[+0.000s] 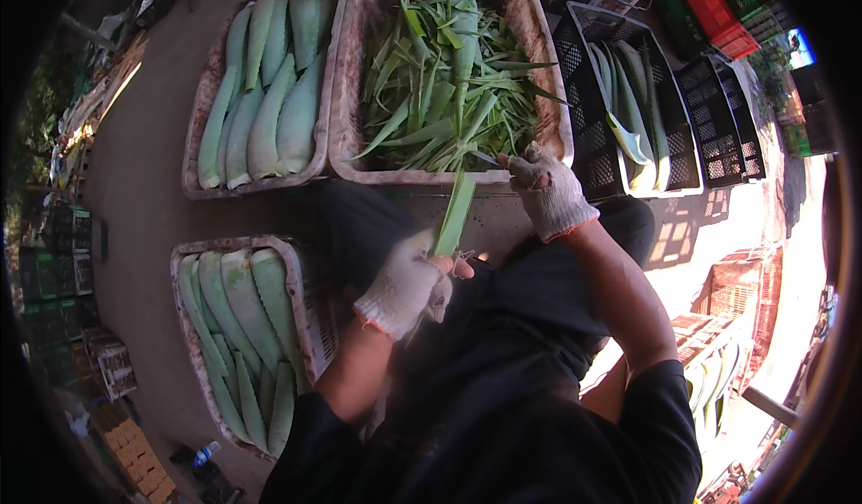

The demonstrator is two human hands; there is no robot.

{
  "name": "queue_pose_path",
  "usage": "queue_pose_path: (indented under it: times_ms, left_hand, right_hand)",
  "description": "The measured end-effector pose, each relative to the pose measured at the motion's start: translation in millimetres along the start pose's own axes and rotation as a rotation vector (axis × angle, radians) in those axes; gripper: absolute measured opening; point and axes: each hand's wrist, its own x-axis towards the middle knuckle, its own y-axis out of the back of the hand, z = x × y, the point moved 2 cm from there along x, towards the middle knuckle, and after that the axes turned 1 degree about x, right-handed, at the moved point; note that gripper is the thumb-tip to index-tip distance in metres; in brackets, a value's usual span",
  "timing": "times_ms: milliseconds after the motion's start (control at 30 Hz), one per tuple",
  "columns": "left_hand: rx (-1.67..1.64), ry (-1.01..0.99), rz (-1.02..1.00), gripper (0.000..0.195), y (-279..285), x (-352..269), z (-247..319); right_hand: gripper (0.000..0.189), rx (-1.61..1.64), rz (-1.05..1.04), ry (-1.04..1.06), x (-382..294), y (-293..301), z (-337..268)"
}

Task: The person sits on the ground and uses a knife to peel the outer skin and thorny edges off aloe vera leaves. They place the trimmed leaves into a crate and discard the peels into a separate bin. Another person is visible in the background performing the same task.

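Note:
My left hand [406, 280], in a worn knitted glove with bare fingertips showing, grips a green aloe leaf [456, 211] that points away from me. The far end of this leaf reaches the near rim of a stained plastic crate [444, 177]. Just over that rim, my gloved right hand [551, 189] holds a knife, its thin blade [486, 158] angled left towards the leaf tip; its handle is mostly hidden in my fist. Narrow green aloe trimmings [431, 123] heap up inside the crate, with one broad aloe leaf [463, 39] lying on top.
A crate of thick aloe leaves [262, 123] stands left of the trimmings, and another leaf-filled crate [296, 288] is beside my left arm. To the right, a black mesh crate [592, 147] holds several leaves. More leaves [715, 383] fill a sunlit crate behind my right elbow.

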Motion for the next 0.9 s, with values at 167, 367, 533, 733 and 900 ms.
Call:
queue_pose_path:
  times_ms: [167,367,533,733,900]
  left_hand:
    - [-0.103,-0.103,-0.039,0.047,20,-11,-12]
    - [-0.249,-0.243,-0.163,0.054,38,-17,-6]
    - [-0.373,-0.24,-0.255,0.055,35,-16,2]
    - [-0.363,-0.28,-0.345,0.051,37,-7,-7]
    - [-0.363,-0.281,-0.324,0.05,38,-4,-13]
  right_hand:
    - [0.027,0.459,0.302,-0.497,-8,15,7]
    - [0.053,1.896,0.442,0.153,-42,106,-86]
    - [0.043,1.833,0.356,0.416,-43,149,-124]
    - [0.032,1.855,0.3,0.491,-41,165,-130]
    - [0.023,1.865,0.295,0.536,-39,177,-134]
